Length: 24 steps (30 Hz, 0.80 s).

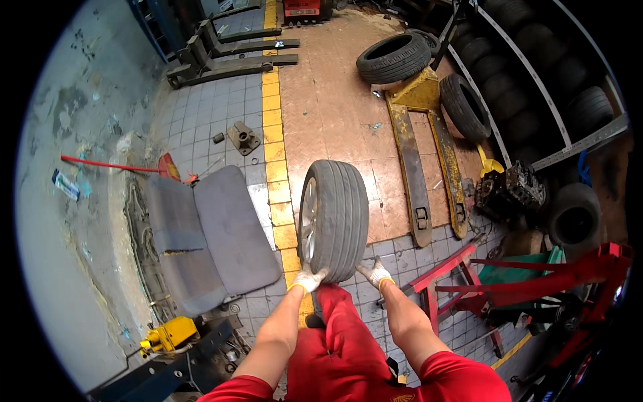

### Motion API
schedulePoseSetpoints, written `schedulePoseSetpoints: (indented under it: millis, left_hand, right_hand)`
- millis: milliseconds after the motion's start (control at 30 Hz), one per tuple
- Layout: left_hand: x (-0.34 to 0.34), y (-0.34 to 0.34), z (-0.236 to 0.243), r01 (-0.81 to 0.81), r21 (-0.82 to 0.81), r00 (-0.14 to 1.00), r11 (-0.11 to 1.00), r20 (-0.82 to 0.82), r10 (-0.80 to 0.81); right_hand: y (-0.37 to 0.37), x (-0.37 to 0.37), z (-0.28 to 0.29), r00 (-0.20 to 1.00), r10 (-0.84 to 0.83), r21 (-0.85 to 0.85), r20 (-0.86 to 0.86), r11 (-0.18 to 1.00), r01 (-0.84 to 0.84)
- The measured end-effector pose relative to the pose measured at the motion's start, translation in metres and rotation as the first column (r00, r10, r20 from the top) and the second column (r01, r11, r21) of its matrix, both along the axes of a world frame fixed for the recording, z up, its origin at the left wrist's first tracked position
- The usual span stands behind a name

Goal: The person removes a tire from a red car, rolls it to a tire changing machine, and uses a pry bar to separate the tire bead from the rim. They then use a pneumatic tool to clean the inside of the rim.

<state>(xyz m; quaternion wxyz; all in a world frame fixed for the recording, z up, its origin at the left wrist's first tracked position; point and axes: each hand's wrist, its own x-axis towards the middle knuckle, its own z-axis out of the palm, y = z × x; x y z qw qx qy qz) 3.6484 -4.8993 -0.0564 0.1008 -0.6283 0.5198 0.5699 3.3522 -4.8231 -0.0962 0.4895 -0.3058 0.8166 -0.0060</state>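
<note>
red sleeves (462,378) — upright tire (340,218) between left hand (309,279), right hand (376,273)

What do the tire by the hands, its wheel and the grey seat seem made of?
Tire: matte dark rubber, judging by its grooved surface. Wheel: probably metal, from its silvery sheen. Seat: likely fabric, dull and soft-looking, though vinyl is possible.

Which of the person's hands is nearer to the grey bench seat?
Left. The left hand is by the tire's lower left side, a little right of the bench seat; the right hand is farther right, past the tire.
</note>
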Motion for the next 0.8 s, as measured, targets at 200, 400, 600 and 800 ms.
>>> schedulePoseSetpoints:
  millis: [200,400,600,800]
  left_hand:
    - [0.005,-0.167,0.010,0.066,-0.160,0.976,0.985,0.215,-0.031]
    - [0.033,-0.420,0.021,0.026,-0.278,0.988,0.960,0.153,0.018]
    - [0.045,-0.678,0.034,0.063,-0.280,0.997,0.958,-0.032,-0.074]
    - [0.025,-0.744,0.009,-0.253,-0.233,0.948,0.939,-0.254,0.192]
  right_hand:
    - [-0.153,0.030,0.067,0.984,0.021,0.050,0.179,0.998,-0.030]
    - [-0.274,0.025,0.041,0.989,0.057,0.008,0.134,0.998,-0.059]
    - [-0.501,0.039,0.026,0.994,0.093,-0.033,0.064,0.995,-0.091]
    - [-0.660,0.046,-0.027,0.990,-0.068,-0.183,0.123,0.979,0.089]
